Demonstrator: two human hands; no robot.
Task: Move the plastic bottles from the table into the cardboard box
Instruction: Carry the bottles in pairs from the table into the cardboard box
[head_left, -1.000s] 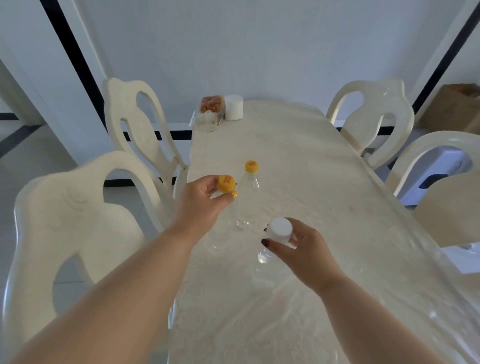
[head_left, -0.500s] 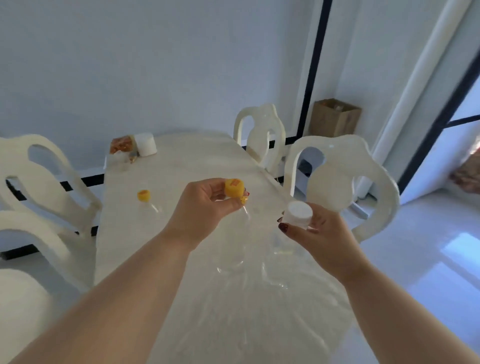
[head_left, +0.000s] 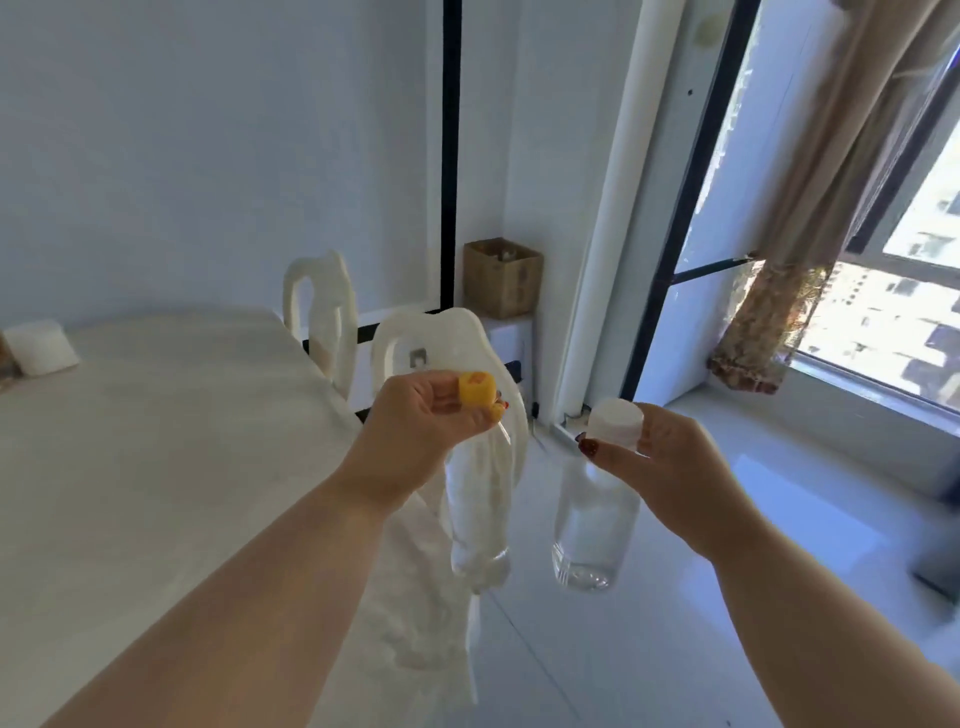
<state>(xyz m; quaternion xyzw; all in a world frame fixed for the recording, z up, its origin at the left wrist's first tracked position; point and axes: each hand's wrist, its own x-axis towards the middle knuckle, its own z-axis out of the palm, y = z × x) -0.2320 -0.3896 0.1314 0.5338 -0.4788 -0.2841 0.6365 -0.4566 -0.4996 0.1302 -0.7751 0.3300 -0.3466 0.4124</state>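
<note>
My left hand (head_left: 415, 436) grips a clear plastic bottle with a yellow cap (head_left: 477, 509) by its neck, and the bottle hangs down past the table's right edge. My right hand (head_left: 665, 467) holds a second clear bottle with a white cap (head_left: 592, 525) by its cap, hanging over the floor. The open cardboard box (head_left: 501, 278) stands on a white cabinet in the far corner, beyond the chairs. The third bottle on the table is out of view.
The cream table (head_left: 156, 441) fills the left. Two cream chairs (head_left: 436, 343) stand along its right side, between me and the box. A white container (head_left: 39, 347) sits at the table's far end. A window with a tied curtain (head_left: 769, 322) is on the right.
Both hands have lifted their bottles off the table and carried them right, out past the table's edge. The view has swung right towards the box and the window.
</note>
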